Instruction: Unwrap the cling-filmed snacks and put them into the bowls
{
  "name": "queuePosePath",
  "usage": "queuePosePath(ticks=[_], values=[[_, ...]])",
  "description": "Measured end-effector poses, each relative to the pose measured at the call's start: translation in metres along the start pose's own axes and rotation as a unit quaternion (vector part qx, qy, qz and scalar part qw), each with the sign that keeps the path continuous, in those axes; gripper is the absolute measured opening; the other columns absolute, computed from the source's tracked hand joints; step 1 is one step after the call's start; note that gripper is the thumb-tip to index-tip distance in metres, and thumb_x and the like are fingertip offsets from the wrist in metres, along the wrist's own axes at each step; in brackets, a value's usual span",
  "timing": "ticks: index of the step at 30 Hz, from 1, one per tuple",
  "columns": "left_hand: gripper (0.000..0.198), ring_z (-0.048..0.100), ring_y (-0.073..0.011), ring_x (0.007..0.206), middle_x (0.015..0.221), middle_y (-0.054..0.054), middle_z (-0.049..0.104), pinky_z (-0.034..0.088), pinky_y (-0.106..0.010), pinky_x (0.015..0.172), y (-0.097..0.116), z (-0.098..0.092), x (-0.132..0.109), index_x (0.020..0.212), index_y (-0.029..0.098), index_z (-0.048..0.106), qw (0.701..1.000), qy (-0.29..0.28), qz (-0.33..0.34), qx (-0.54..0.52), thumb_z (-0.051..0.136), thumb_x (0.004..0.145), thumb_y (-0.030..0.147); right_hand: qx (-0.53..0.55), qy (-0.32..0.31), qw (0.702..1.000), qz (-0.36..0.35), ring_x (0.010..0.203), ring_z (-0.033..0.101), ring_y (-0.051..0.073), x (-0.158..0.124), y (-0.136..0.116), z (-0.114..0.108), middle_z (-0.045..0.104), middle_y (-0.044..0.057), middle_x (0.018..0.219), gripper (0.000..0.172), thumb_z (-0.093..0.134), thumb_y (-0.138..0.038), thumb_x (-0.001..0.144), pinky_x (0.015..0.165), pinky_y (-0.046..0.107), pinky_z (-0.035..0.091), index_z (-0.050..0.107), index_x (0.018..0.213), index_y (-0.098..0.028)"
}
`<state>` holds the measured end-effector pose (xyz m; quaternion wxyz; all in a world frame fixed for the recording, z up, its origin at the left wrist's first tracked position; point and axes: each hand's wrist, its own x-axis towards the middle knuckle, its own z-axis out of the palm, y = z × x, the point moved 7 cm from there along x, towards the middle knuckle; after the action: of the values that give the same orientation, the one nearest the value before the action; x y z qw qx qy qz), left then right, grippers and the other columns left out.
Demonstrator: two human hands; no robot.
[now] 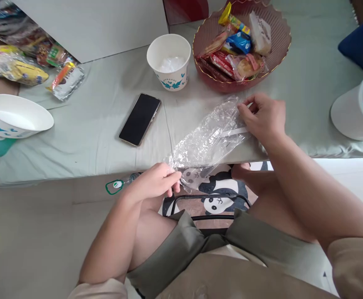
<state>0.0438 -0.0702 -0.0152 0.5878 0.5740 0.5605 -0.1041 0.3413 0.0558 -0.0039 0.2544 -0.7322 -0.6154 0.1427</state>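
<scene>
A clear crinkled plastic bag (pixel 208 141) with a white strip inside lies stretched over the near edge of the table (pixel 90 128). My left hand (pixel 154 182) pinches the bag's lower end, below the table edge. My right hand (pixel 264 118) grips its upper end on the tabletop, fingers curled round the plastic. A white paper cup (pixel 169 60) with blue hearts stands beyond the bag. A black phone (pixel 139 119) lies flat to the left of the bag.
A dark red bowl (pixel 279 45) filled with wrapped snacks sits at the back. A white paper bowl (pixel 16 116) is at the left, snack packets (pixel 28 62) behind it, and an upturned white tub (pixel 359 108) at the right edge. A panda mat (pixel 215 199) lies under my knees.
</scene>
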Motion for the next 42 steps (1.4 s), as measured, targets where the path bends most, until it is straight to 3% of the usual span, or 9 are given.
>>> queuePosePath(ticks=[9,12,16,19,26,31,34,37,42], values=[[0.065,0.061,-0.0167,0.044,0.056,-0.006,0.072,0.047,-0.031,0.059,-0.029,-0.034,-0.013,0.043,0.021,0.057,0.986,0.09,-0.117,0.075,0.042,0.097,0.054,0.052,0.119,0.98,-0.153,0.095,0.065,0.028,-0.019,-0.023,-0.033,0.072,0.013,0.103,0.004,0.06,-0.031,0.09,0.089,0.047,0.051,0.062,0.092,-0.028],[0.062,0.059,-0.0177,0.043,0.046,-0.005,0.063,0.042,-0.03,0.053,-0.031,-0.046,-0.021,0.042,0.022,0.056,0.978,0.144,-0.129,0.079,0.046,0.094,0.053,0.05,0.055,0.955,-0.287,0.095,0.068,0.029,-0.054,-0.045,-0.028,0.073,0.009,0.098,0.008,0.057,-0.033,0.092,0.086,0.049,0.052,0.064,0.095,-0.029],[0.05,0.041,-0.0112,0.046,0.043,0.002,0.041,0.029,-0.028,0.052,-0.009,-0.065,-0.028,0.043,0.023,0.042,0.929,0.36,-0.008,0.092,0.053,0.088,0.043,0.04,-0.091,0.87,-0.484,0.12,0.068,0.031,-0.124,-0.079,0.009,0.075,0.007,0.125,0.03,0.059,-0.044,0.096,0.1,0.051,0.051,0.065,0.121,-0.029],[0.051,0.022,-0.0094,0.053,0.052,0.004,0.02,0.021,-0.029,0.054,0.009,-0.058,-0.024,0.049,0.022,0.021,0.902,0.407,0.098,0.105,0.052,0.087,0.037,-0.005,-0.103,0.836,-0.54,0.136,0.061,0.029,-0.163,-0.094,0.033,0.072,0.005,0.138,0.031,0.061,-0.033,0.099,0.113,0.05,0.045,0.065,0.13,-0.028],[0.047,0.021,-0.0107,0.052,0.053,0.005,0.019,0.022,-0.032,0.054,0.02,-0.052,-0.015,0.055,0.023,0.022,0.889,0.403,0.188,0.112,0.051,0.089,0.036,-0.024,-0.056,0.845,-0.532,0.128,0.068,0.026,-0.171,-0.1,0.049,0.076,0.005,0.132,0.016,0.058,-0.013,0.099,0.109,0.047,0.05,0.071,0.101,-0.023],[0.019,0.065,-0.021,0.08,0.085,-0.006,0.073,0.052,-0.037,0.078,0.036,-0.043,-0.028,0.081,0.022,0.062,0.846,0.36,0.374,0.122,0.053,0.086,0.039,0.154,-0.137,0.851,-0.482,0.113,0.075,0.025,-0.156,-0.094,0.028,0.078,0.009,0.122,0.01,0.053,-0.018,0.096,0.103,0.048,0.055,0.06,0.099,-0.024],[0.064,0.058,-0.0378,0.137,0.141,-0.016,0.069,0.043,-0.055,0.117,0.045,-0.019,-0.023,0.127,0.02,0.067,0.835,0.249,0.461,0.166,0.06,0.083,0.066,0.272,-0.184,0.853,-0.405,0.109,0.076,0.025,-0.146,-0.082,0.007,0.078,0.011,0.118,0.007,0.05,-0.018,0.095,0.096,0.047,0.058,0.052,0.093,-0.025],[0.103,0.038,-0.0449,0.155,0.157,-0.018,0.057,0.029,-0.065,0.127,0.051,0.004,-0.008,0.15,0.018,0.053,0.845,0.185,0.453,0.215,0.076,0.068,0.077,0.355,-0.228,0.859,-0.289,0.108,0.076,0.025,-0.137,-0.065,-0.007,0.079,0.012,0.118,0.014,0.051,-0.029,0.101,0.084,0.042,0.061,0.047,0.088,-0.026],[0.066,0.048,-0.0371,0.152,0.146,-0.017,0.068,0.035,-0.062,0.126,0.069,0.021,0.011,0.146,0.015,0.058,0.837,0.21,0.439,0.249,0.074,0.088,0.04,0.465,-0.262,0.841,-0.087,0.092,0.077,0.023,-0.133,-0.039,-0.012,0.08,0.009,0.11,0.028,0.055,-0.049,0.102,0.075,0.041,0.062,0.043,0.088,-0.027]])
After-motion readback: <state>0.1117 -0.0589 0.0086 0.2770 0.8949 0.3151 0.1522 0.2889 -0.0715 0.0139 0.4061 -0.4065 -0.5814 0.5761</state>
